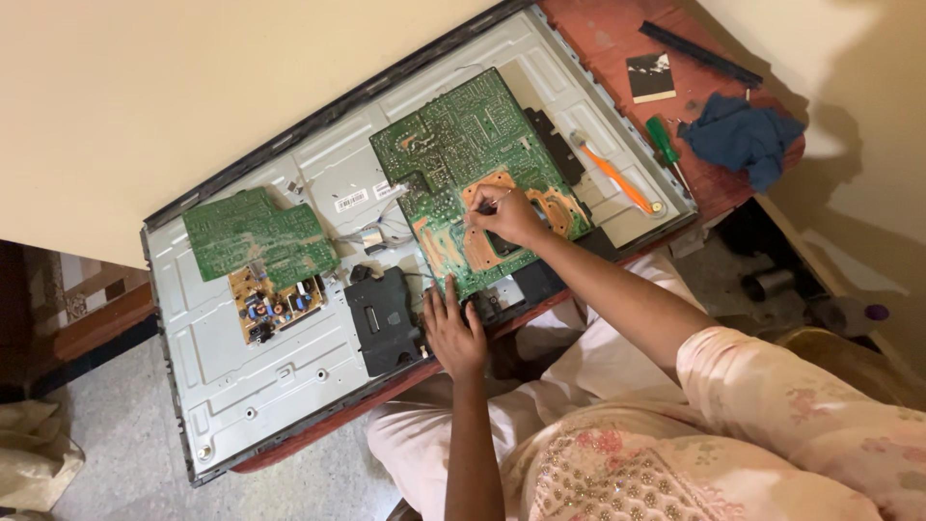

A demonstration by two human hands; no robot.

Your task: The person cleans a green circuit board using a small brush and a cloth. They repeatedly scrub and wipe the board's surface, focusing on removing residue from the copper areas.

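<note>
A flat television lies face down with its grey metal back panel (241, 376) exposed. A large green circuit board (463, 145) rests on its middle. My right hand (506, 214) pinches a thin metal tool (485, 205) whose tip touches the board's orange-brown patch. My left hand (453, 333) lies flat, fingers spread, on the board's near edge beside a black module (386, 323). A smaller green board (256, 232) lies to the left, over a small yellow-brown board (275, 304).
An orange-handled toothbrush (612, 174) lies on the panel's right part. On the red-brown table (598, 39) are a green screwdriver (664, 143), a blue cloth (738, 135), a dark card (651, 77) and a black strip (699, 53). A cream wall (145, 96) borders the far side.
</note>
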